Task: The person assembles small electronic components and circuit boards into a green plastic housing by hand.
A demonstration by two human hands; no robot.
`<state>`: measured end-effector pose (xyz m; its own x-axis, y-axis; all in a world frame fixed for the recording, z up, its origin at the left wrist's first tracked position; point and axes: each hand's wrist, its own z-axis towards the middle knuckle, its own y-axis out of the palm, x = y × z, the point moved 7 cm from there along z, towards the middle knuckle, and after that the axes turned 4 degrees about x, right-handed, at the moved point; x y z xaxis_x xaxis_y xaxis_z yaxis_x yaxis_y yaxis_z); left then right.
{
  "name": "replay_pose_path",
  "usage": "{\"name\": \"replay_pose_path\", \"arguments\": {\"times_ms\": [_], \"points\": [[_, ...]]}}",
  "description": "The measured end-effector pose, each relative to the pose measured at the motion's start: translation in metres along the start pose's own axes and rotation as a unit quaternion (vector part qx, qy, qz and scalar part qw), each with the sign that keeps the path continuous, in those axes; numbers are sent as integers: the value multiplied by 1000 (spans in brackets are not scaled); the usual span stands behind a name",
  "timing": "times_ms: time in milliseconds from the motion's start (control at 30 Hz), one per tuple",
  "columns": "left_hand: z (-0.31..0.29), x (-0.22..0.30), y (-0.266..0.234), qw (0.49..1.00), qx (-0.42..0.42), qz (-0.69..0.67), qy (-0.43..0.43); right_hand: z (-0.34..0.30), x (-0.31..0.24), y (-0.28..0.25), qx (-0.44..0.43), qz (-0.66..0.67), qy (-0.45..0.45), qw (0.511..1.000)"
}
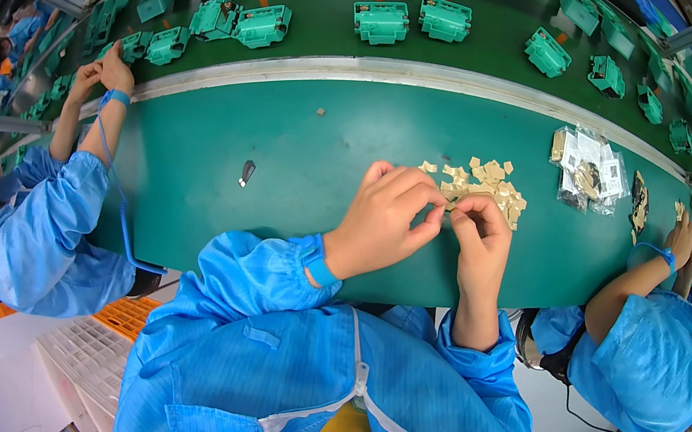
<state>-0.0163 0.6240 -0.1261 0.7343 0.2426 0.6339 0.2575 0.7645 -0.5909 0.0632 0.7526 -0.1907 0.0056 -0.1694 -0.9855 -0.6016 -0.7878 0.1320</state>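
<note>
My left hand (390, 219) and my right hand (483, 241) meet over the green work mat (307, 174). Thumb and finger of each are pinched together on a tiny tan piece (451, 205), partly hidden by the fingertips. Its exact kind is too small to make out. Just beyond my fingers spreads a loose pile of small flat tan pieces (493, 189), several of them overlapping. A blue band circles my left wrist.
Beyond a metal rail (368, 67), green plastic housings (380, 23) stand on a dark green belt. Clear bags of parts (590, 172) lie at the right. A small black object (247, 172) rests at the left. Co-workers in blue sit on both sides.
</note>
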Motion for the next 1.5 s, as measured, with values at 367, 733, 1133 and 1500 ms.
{"name": "replay_pose_path", "arguments": {"times_ms": [367, 733, 1133, 1500], "points": [[-4, -20, 13, 967, -40, -182, -175, 1, 1, 1, -14, 90, 68, 994], [-5, -20, 19, 928, -41, -277, -246, 2, 15, 1, -21, 229, 121, 966], [-1, -26, 27, 905, 30, -337, -257, 12, 12, -11, -17, 338, 92, 936], [7, 3, 24, 992, -11, 124, 5, 12, 14, -23, 7, 315, 77, 946]]}}
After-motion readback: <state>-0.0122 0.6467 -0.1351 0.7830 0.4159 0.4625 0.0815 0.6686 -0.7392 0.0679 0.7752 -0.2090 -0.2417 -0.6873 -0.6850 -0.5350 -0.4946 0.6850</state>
